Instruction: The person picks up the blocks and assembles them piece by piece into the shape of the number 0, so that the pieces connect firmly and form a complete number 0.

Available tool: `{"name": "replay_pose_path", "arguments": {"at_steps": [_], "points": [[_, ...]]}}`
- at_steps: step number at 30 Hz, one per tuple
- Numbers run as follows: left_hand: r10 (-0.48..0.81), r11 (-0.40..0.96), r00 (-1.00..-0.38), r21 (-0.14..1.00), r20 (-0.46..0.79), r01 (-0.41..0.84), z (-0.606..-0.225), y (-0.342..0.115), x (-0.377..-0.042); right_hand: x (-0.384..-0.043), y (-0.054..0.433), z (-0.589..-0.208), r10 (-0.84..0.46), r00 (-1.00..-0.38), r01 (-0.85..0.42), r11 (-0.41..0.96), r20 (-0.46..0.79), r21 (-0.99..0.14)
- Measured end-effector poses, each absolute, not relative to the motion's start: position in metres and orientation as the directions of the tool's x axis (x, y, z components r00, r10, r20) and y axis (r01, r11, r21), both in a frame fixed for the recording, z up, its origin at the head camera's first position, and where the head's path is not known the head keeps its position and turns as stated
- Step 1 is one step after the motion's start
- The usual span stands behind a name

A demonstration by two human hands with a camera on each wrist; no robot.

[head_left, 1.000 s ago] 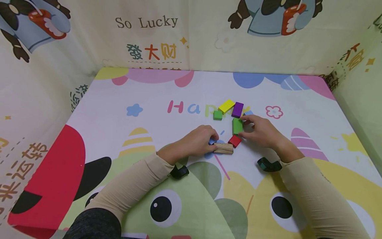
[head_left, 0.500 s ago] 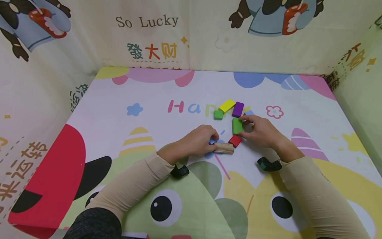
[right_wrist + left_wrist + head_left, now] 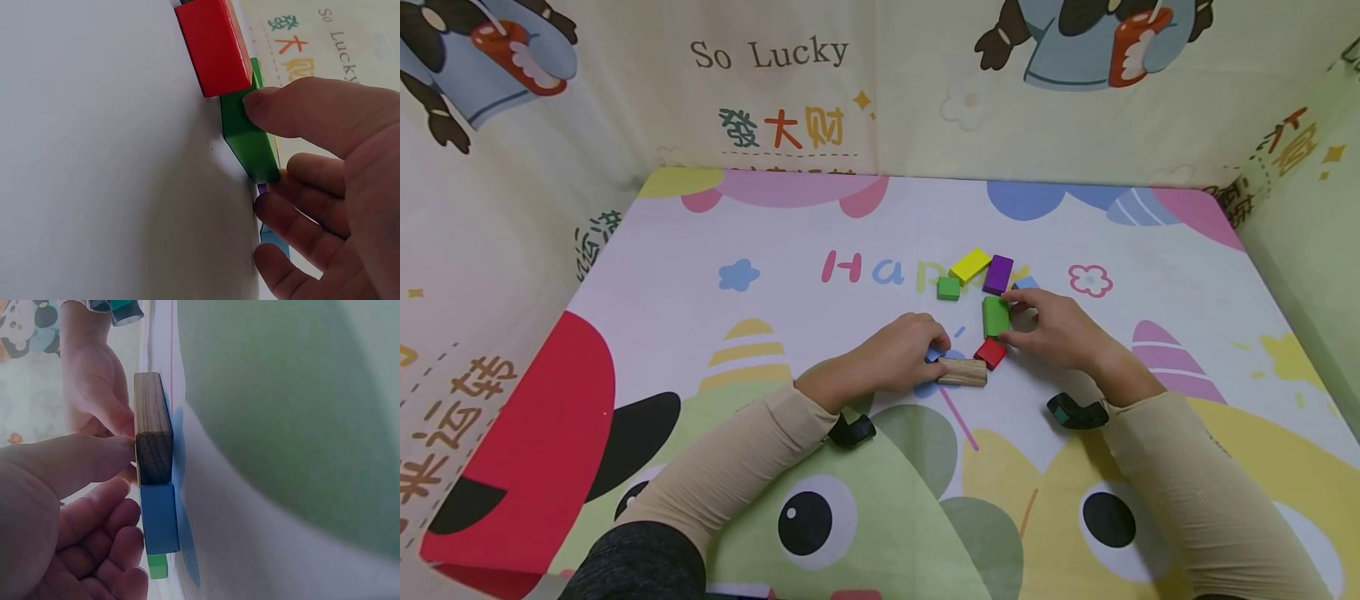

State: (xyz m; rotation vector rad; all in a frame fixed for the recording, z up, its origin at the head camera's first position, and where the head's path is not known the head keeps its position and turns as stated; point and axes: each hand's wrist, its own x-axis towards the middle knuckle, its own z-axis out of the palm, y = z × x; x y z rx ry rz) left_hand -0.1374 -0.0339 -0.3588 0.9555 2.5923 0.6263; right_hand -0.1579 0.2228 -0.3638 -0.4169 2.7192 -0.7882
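Observation:
Wooden blocks form a curved row on the mat. My left hand is at the near left end. Its thumb touches the bare wooden block, and its curled fingers lie against a blue block, partly covered in the head view. My right hand pinches a long green block between thumb and fingers. A red block sits between the green and bare wooden blocks, near both. Beyond the green one stand a purple block, a yellow block and a small green block.
The printed mat covers the table. A patterned cloth rises behind it and along both sides. Each wrist carries a black camera, one by the left sleeve and one by the right sleeve.

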Motion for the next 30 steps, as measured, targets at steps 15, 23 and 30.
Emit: {"name": "replay_pose_path", "arguments": {"at_steps": [15, 23, 30], "points": [[0.674, 0.680, -0.726, 0.494, -0.133, 0.541, -0.3583, -0.0338, -0.1378, -0.1578, 0.2234, -0.3633, -0.356, -0.915, -0.198, 0.808, -0.192, -0.555], [0.673, 0.682, -0.728, 0.494, -0.135, 0.539, -0.3584, -0.0334, -0.1377, -0.1576, 0.2243, -0.3630, -0.359, -0.914, -0.200, 0.804, -0.190, -0.560], [0.674, 0.679, -0.727, 0.496, -0.129, 0.541, -0.3571, -0.0337, -0.1369, -0.1576, 0.2241, -0.3629, -0.358, -0.913, -0.196, 0.806, -0.195, -0.559]]}}
